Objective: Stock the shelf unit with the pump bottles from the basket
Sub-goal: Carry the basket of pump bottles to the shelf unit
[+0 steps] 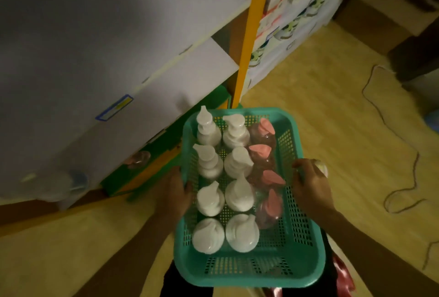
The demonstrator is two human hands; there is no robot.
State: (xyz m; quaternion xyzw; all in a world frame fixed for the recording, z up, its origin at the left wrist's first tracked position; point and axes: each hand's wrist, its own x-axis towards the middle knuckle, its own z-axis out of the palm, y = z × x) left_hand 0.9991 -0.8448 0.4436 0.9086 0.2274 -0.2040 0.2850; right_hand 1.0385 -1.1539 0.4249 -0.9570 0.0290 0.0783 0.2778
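The white shelf unit (99, 42) with its orange post (247, 42) stood over the wooden floor (332, 130), its lower shelves bare at the front edge. Just beside its corner the teal basket (306, 249) was held up, the left hand (174, 192) and right hand (311, 185) each curled over a long rim. Inside stood eight white pump bottles (209, 235) in two rows along the left wall and four pink-capped bottles (259, 152) beside them

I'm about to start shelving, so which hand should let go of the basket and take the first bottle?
Probably the left hand: the shelf lies on its side, next to the white bottles. The right hand can keep holding the basket.
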